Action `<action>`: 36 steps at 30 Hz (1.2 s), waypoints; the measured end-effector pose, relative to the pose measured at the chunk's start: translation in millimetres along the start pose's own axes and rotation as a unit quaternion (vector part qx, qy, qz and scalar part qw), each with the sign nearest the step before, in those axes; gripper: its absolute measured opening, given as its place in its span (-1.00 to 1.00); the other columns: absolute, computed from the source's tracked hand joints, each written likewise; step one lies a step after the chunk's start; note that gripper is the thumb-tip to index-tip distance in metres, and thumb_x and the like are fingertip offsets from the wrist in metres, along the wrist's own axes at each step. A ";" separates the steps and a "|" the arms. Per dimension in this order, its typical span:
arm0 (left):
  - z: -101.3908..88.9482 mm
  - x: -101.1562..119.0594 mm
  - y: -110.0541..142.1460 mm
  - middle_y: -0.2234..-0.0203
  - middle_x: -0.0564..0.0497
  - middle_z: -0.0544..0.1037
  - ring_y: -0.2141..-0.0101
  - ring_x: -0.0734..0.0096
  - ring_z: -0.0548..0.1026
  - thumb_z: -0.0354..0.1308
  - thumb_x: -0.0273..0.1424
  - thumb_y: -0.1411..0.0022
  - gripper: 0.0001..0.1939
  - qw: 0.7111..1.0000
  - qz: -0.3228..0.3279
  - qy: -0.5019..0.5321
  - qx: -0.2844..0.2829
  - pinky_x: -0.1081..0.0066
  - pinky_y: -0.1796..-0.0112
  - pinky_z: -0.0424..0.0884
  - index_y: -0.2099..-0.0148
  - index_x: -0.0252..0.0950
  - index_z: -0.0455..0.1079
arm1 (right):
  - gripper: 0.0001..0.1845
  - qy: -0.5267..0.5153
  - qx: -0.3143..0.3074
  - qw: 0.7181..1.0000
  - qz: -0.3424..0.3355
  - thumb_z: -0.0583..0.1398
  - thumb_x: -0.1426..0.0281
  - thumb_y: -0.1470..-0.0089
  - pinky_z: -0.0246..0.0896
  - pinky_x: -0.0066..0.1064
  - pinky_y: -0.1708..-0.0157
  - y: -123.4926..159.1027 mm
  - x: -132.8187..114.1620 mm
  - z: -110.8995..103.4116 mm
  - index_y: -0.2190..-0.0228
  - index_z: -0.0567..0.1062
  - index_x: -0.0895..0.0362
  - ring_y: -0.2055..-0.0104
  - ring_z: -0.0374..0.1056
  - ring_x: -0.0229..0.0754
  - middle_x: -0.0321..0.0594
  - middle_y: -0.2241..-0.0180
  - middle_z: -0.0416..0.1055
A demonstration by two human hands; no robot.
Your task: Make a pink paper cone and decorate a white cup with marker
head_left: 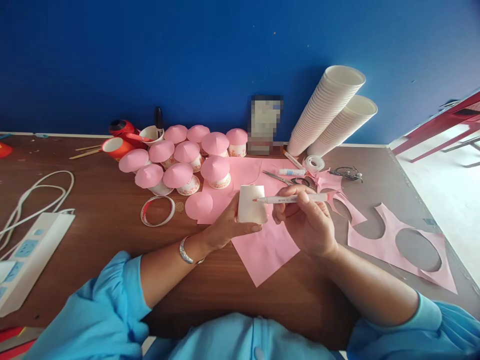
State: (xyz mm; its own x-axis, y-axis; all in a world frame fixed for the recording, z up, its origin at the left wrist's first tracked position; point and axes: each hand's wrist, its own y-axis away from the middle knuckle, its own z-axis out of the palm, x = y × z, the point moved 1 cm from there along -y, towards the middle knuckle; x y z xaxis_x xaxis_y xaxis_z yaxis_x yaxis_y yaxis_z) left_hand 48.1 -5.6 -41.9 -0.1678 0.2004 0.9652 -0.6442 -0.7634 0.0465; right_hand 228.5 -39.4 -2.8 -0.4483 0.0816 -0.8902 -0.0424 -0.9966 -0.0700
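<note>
My left hand (227,220) is wrapped round a small white paper cup (250,207), tilted so its plain side faces me. In my right hand (311,220) is a white marker (281,199), gripped like a pen. Its orange-pink tip points left and lies against or just in front of the cup's side; I cannot tell which. Below and behind both hands are pink paper sheets (262,255). To the left of the cup lies a loose pink paper disc (198,205). Several cups with pink cone tops (215,169) and printed bands stand beyond my left hand.
Two tall stacks of white cups (326,107) lean at the blue wall. Scissors (287,179), a glue stick (291,172), clear tape (313,163) and cut pink scraps (397,240) lie on the right. On the left are a tape roll (157,210) and a power strip (37,260).
</note>
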 end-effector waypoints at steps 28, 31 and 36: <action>-8.5 -10.7 -0.9 0.10 0.00 0.42 0.11 0.27 0.40 0.61 -0.22 0.06 -0.17 0.996 -0.058 0.057 0.029 0.29 0.13 0.39 -0.18 -0.16 0.27 | -0.91 0.209 -0.037 0.968 -0.133 0.32 0.33 -0.30 0.31 -0.38 0.43 22.9 3.0 -26.1 0.21 0.56 0.07 0.43 0.40 -0.24 -0.28 0.40 0.49; -9.0 -10.7 -0.7 0.04 -0.02 0.40 0.06 0.22 0.38 0.61 -0.22 0.07 -0.16 0.996 -0.063 0.047 0.037 0.27 0.09 0.38 -0.18 -0.15 0.28 | -0.96 0.262 -0.044 0.949 -0.172 0.29 0.37 -0.30 0.31 -0.37 0.44 23.3 -1.3 -25.2 0.22 0.55 0.08 0.43 0.40 -0.23 -0.28 0.42 0.50; -8.9 -10.7 -1.2 0.00 -0.03 0.39 0.03 0.17 0.37 0.61 -0.23 0.04 -0.09 0.998 -0.047 0.050 0.013 0.24 0.07 0.39 -0.27 -0.10 0.23 | -0.93 0.347 -0.079 0.909 -0.217 0.28 0.47 -0.24 0.35 -0.36 0.41 25.8 -6.2 -21.5 0.25 0.50 0.06 0.41 0.46 -0.22 -0.27 0.39 0.52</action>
State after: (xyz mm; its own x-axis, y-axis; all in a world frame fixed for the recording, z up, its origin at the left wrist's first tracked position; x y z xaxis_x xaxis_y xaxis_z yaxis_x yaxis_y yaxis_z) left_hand 44.0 -1.3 -54.6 -0.1823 0.3314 0.9257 -0.6409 -0.7540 0.1437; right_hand 249.4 -65.8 -8.9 0.2540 0.4978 -0.8293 0.0718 -0.8647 -0.4971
